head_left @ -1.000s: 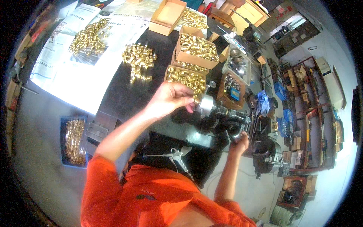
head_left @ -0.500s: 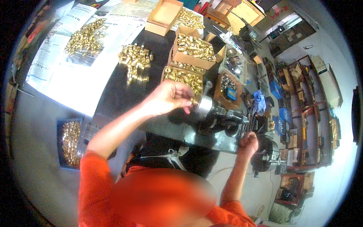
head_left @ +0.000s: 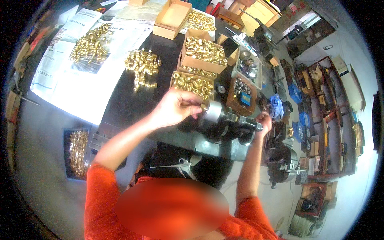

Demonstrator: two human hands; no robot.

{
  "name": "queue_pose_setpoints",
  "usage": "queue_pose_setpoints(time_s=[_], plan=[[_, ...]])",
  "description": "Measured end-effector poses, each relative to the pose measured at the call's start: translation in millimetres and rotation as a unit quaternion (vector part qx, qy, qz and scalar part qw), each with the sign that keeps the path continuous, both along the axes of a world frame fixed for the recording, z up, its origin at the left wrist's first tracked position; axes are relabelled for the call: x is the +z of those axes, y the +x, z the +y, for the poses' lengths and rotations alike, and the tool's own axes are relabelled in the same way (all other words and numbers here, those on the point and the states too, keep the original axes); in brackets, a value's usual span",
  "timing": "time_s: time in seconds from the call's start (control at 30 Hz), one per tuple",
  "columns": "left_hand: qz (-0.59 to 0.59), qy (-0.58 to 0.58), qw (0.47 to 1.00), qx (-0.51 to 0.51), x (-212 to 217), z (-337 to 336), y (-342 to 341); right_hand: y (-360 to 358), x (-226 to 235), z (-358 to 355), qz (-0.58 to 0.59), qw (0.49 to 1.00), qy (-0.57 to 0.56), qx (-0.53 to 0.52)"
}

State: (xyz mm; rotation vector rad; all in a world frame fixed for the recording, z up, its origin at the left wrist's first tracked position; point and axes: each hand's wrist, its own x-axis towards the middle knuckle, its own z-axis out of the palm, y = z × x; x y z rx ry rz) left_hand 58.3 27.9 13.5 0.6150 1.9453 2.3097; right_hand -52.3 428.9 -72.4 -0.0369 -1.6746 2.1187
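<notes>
My left hand (head_left: pixel 180 107) pinches a small brass fitting (head_left: pixel 204 107) against the end of a silver cylindrical head (head_left: pixel 213 111). That head belongs to a dark bench machine (head_left: pixel 236 121), whose shaft runs off to the right. At the machine's right end, my right hand (head_left: pixel 264 123) is closed, its fingers curled. What they grip is hidden. Just beyond my left hand stands an open cardboard box (head_left: pixel 194 85) of brass fittings, with another filled box (head_left: pixel 206 51) behind it.
Loose brass fittings (head_left: pixel 142 66) lie on the dark bench, and another pile (head_left: pixel 92 44) rests on newspaper (head_left: pixel 52 76). A bin of brass parts (head_left: pixel 78 154) stands low at left. Beyond the machine are a wooden box of metal parts (head_left: pixel 241 94) and a blue cloth (head_left: pixel 276 107).
My right hand has moved up and away from me, to the machine's right end. My left hand stays at the silver head with the brass fitting. The view has shifted slightly.
</notes>
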Motion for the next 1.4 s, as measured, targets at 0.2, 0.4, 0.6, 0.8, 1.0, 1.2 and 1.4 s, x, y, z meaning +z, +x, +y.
queue_pose_setpoints(time_s=[0.2,0.4,0.6,0.8,1.0,1.2,1.4], plan=[[0.004,-0.003,1.000,0.024,2.2,3.4,4.1,49.9,-58.6,-1.4,-0.074,0.996,0.041,-0.033],[0.003,-0.014,0.999,0.033,0.1,2.8,4.2,82.3,-4.0,-50.7,-0.123,0.978,-0.158,0.051],[-0.027,-0.017,0.999,0.007,3.8,5.1,0.2,-4.1,-25.9,13.2,0.105,0.881,0.452,-0.094],[-0.032,-0.052,0.997,0.036,2.8,-0.1,4.5,62.9,94.9,-68.2,0.036,0.990,-0.022,-0.131],[-0.036,-0.043,0.997,0.052,3.0,-4.3,7.2,136.5,64.2,-49.5,0.041,0.998,-0.036,-0.030],[-0.044,-0.064,0.995,0.060,3.6,-7.2,4.4,88.5,-13.6,-39.1,-0.079,0.991,-0.097,-0.051],[-0.042,-0.242,0.953,0.179,-22.6,-27.8,-43.4,9.8,41.4,-41.6,-0.052,0.994,0.079,-0.057]])
